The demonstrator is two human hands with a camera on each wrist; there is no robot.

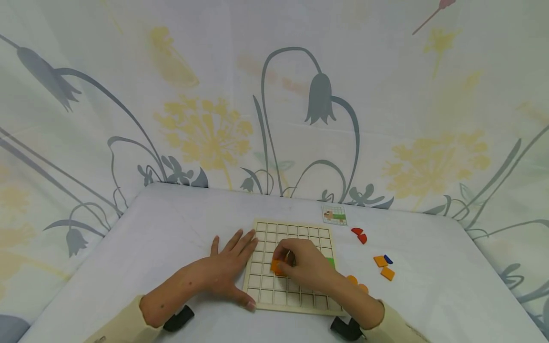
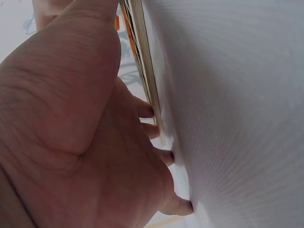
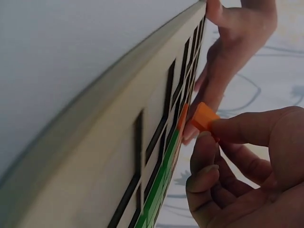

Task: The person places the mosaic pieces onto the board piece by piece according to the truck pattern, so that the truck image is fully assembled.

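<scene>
A pale wooden grid board (image 1: 296, 308) lies on the table between the two hands. My right hand (image 1: 306, 262) pinches an orange tile (image 3: 204, 117) between thumb and fingers, over the middle of the board. Another orange piece (image 3: 182, 116) and a strip of green pieces (image 3: 159, 180) sit in the grid; in the head view the right hand hides most of them. With fingers spread, my left hand (image 1: 229, 267) rests along the board's left side, fingertips at the upper edge and thumb by the near corner.
A small picture card (image 1: 334, 216) lies beyond the board's far right corner. To the right are red pieces (image 1: 362, 238), orange squares (image 1: 388, 273) and a blue piece (image 1: 388, 259). Rounded orange pieces (image 1: 352, 280) lie beside the right forearm. A flower-patterned cloth (image 1: 214, 128) hangs behind.
</scene>
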